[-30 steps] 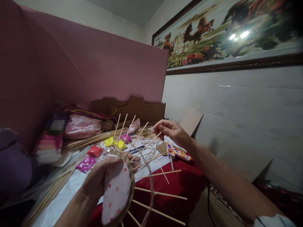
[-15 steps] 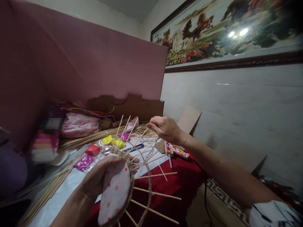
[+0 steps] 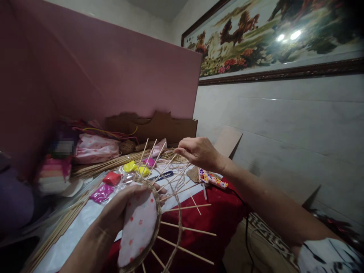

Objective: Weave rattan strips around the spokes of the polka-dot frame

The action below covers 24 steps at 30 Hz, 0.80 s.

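Observation:
My left hand [image 3: 133, 199] grips the round base of a half-made basket [image 3: 140, 227], covered in pale cloth with red dots and edged with woven twine. Thin wooden sticks [image 3: 187, 229] fan out from its rim, and a loose ring of twine [image 3: 179, 216] runs across them, away from the edge. At the upper right of the basket, my right hand [image 3: 197, 151] is closed in a pinch at the tip of one stick [image 3: 167, 165]. Its inner fingers are hidden, so any twine between them cannot be made out.
Bright yellow [image 3: 130, 166], red [image 3: 112, 178] and purple packets [image 3: 101, 193] lie left of the basket. Behind it are a blue cutter [image 3: 162, 176] and a flower-patterned glue gun [image 3: 213, 178] with a black cord. Bundled sticks [image 3: 105, 167] and cardboard [image 3: 159, 127] sit farther back.
The basket and my right hand have shifted very slightly; the right hand's pinch stays by the same stick tip. My left hand keeps its grip.

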{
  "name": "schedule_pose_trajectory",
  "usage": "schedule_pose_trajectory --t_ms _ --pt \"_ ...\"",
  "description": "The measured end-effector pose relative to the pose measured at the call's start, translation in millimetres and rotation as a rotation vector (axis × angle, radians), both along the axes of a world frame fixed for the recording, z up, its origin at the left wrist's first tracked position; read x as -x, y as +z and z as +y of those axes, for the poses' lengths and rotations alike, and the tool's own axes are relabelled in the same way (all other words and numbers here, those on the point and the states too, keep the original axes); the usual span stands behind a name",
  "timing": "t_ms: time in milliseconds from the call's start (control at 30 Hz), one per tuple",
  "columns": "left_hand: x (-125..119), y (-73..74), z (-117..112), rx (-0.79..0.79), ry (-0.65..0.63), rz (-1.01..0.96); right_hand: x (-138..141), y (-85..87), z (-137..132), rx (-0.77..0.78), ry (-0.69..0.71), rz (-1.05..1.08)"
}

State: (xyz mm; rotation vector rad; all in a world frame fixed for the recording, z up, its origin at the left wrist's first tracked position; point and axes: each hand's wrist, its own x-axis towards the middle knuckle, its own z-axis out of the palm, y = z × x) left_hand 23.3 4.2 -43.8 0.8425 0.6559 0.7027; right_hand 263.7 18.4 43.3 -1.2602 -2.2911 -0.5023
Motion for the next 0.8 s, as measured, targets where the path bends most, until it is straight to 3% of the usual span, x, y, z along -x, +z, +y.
schedule_pose_trajectory --t_ms 233,533,800 --pt "-0.2 0.4 0.5 0.003 -0.038 -0.07 -6.1 -4.2 0.4 0.04 0.038 0.083" --pt "-0.9 2.5 0.9 0.033 0.067 -0.042 -9.7 -5.8 -1.8 0.035 0.083 0.155" --pt "-0.6 0.8 3.3 0.056 0.06 -0.089 -8.9 -6.0 -5.7 0.05 0.11 0.186"
